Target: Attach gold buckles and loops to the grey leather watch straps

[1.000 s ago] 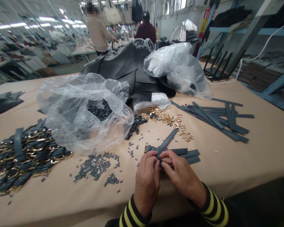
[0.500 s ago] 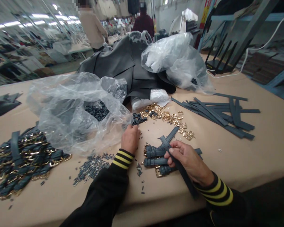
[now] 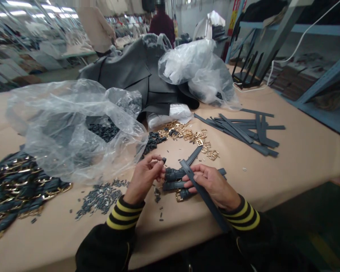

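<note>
My left hand (image 3: pixel 147 175) pinches a small dark loop (image 3: pixel 164 160) between thumb and fingertips, above the table. In my right hand (image 3: pixel 212 183) is a long dark strap (image 3: pixel 206 198), gripped near its upper end, which has a small slot; its lower end hangs toward the table's front edge. Beneath and beside my right hand lie several finished-looking straps with gold buckles (image 3: pixel 179 195). Gold buckles (image 3: pixel 188 134) are scattered behind them, and a pile of dark loops (image 3: pixel 153 142) lies next to the clear plastic bag (image 3: pixel 59 128).
Small dark pieces (image 3: pixel 99 198) lie left of my left hand. Buckled straps (image 3: pixel 19 185) are heaped at the far left. Loose straps (image 3: pixel 243 130) lie at the right. Dark sheets (image 3: pixel 124 75), another plastic bag (image 3: pixel 198 68) and a router (image 3: pixel 246 77) stand at the back. Two people are beyond.
My left hand has drawn back from the loop pile and now holds a small dark loop. My right hand still grips the strap. The camera view has shifted to the right.
</note>
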Demonstrator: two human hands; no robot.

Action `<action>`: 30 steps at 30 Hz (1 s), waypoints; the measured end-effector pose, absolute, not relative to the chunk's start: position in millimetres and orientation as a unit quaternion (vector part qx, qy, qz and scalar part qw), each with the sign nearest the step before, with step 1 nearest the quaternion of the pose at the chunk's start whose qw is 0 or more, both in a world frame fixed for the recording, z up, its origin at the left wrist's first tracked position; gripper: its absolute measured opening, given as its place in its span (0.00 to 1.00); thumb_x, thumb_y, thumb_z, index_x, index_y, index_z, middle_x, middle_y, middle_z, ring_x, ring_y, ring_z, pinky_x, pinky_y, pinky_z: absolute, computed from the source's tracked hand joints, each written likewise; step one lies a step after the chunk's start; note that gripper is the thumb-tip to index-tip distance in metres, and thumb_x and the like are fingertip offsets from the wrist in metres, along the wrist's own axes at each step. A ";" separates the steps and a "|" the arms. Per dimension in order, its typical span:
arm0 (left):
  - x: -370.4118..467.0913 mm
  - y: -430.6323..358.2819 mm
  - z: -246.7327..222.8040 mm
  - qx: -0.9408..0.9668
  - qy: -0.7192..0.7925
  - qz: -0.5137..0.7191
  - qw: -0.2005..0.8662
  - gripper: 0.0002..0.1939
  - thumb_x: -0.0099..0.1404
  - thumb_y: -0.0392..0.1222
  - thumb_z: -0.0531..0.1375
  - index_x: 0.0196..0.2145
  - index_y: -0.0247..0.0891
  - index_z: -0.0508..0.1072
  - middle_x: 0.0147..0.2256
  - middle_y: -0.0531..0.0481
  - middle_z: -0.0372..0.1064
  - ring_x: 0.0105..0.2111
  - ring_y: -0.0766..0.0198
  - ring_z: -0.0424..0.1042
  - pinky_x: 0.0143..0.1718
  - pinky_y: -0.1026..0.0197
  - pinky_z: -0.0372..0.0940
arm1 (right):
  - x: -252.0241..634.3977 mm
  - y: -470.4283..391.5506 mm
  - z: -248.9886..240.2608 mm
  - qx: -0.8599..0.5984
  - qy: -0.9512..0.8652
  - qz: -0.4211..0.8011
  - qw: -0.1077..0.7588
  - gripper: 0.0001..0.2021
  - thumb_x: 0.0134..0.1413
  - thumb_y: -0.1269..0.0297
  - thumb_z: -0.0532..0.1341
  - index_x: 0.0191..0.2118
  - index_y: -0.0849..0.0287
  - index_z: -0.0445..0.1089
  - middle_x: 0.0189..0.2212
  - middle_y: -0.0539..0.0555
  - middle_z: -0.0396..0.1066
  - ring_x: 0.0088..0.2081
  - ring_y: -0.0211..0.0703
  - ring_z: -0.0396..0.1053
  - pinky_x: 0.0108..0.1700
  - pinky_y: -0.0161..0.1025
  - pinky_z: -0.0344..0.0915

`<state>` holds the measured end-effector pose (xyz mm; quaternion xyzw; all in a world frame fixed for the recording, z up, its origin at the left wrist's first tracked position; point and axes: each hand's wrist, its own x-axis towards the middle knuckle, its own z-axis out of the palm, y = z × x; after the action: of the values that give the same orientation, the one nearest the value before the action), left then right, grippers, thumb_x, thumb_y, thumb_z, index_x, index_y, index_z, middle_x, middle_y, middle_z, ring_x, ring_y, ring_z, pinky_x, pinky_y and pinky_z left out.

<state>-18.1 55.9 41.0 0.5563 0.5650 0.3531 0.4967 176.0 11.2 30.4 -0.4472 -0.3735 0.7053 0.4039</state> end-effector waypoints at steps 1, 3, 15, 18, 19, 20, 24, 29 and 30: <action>-13.5 44.0 42.1 0.505 0.536 0.380 0.559 0.10 0.57 0.43 0.57 0.35 0.36 0.63 0.23 0.54 0.66 0.19 0.70 0.66 0.19 0.69 0.59 | 175.1 9.5 31.0 -0.444 -0.378 0.706 0.401 0.10 0.51 0.64 0.57 0.39 0.64 0.60 0.34 0.58 0.72 0.31 0.38 0.73 0.31 0.34 0.70; -4.2 22.2 41.1 0.430 0.495 0.409 0.634 0.10 0.56 0.41 0.59 0.35 0.36 0.63 0.24 0.53 0.67 0.21 0.71 0.67 0.20 0.71 0.61 | 172.7 5.6 31.7 -0.437 -0.385 0.711 0.394 0.12 0.51 0.63 0.58 0.39 0.64 0.60 0.33 0.57 0.73 0.30 0.37 0.73 0.31 0.33 0.69; 13.6 -19.6 24.1 0.369 0.462 0.475 0.652 0.09 0.53 0.39 0.63 0.28 0.34 0.65 0.21 0.56 0.65 0.20 0.73 0.65 0.23 0.70 0.62 | 165.1 -18.6 30.9 -0.440 -0.457 0.691 0.348 0.12 0.52 0.59 0.57 0.36 0.63 0.60 0.29 0.54 0.72 0.25 0.34 0.70 0.29 0.33 0.67; 12.1 -23.5 25.4 0.328 0.461 0.496 0.658 0.09 0.52 0.38 0.63 0.28 0.34 0.66 0.25 0.55 0.68 0.22 0.74 0.67 0.26 0.71 0.64 | 164.9 -21.5 29.7 -0.448 -0.478 0.657 0.373 0.11 0.53 0.58 0.55 0.33 0.62 0.59 0.23 0.49 0.69 0.18 0.30 0.64 0.21 0.29 0.62; 11.6 -24.5 26.0 0.308 0.456 0.504 0.665 0.09 0.52 0.38 0.63 0.29 0.34 0.66 0.26 0.54 0.69 0.23 0.74 0.67 0.27 0.71 0.64 | 164.9 -22.6 30.0 -0.454 -0.490 0.643 0.375 0.10 0.54 0.58 0.55 0.33 0.61 0.58 0.22 0.48 0.68 0.16 0.29 0.61 0.19 0.28 0.59; 11.2 -25.4 26.5 0.288 0.449 0.511 0.674 0.09 0.52 0.38 0.63 0.29 0.34 0.66 0.28 0.53 0.70 0.24 0.74 0.68 0.28 0.70 0.65 | 164.9 -23.9 30.8 -0.460 -0.504 0.630 0.371 0.10 0.55 0.59 0.54 0.33 0.61 0.58 0.20 0.47 0.68 0.15 0.28 0.59 0.17 0.28 0.56; 9.7 -27.7 26.2 0.246 0.423 0.528 0.694 0.09 0.52 0.37 0.63 0.29 0.34 0.66 0.25 0.55 0.67 0.25 0.73 0.69 0.30 0.70 0.66 | 164.5 -29.6 36.3 -0.484 -0.554 0.590 0.333 0.07 0.55 0.61 0.53 0.33 0.60 0.58 0.19 0.47 0.68 0.13 0.28 0.54 0.16 0.28 0.52; 9.1 -29.3 23.2 0.269 0.431 0.520 0.686 0.08 0.54 0.37 0.62 0.30 0.34 0.66 0.27 0.54 0.70 0.26 0.73 0.70 0.31 0.70 0.66 | 167.5 -29.2 41.4 -0.489 -0.608 0.549 0.300 0.05 0.55 0.66 0.52 0.32 0.60 0.61 0.18 0.47 0.67 0.17 0.31 0.58 0.20 0.29 0.53; 9.2 -29.5 23.0 0.283 0.436 0.514 0.683 0.08 0.54 0.37 0.62 0.31 0.34 0.66 0.29 0.52 0.71 0.26 0.72 0.71 0.32 0.69 0.66 | 168.6 -28.1 42.4 -0.484 -0.623 0.543 0.286 0.05 0.55 0.66 0.52 0.31 0.60 0.61 0.17 0.47 0.66 0.17 0.31 0.58 0.21 0.29 0.54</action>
<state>9.2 -29.5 23.0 0.2826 0.4357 0.5136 0.6830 168.6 -28.1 42.4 -0.4844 -0.6235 0.5429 0.2862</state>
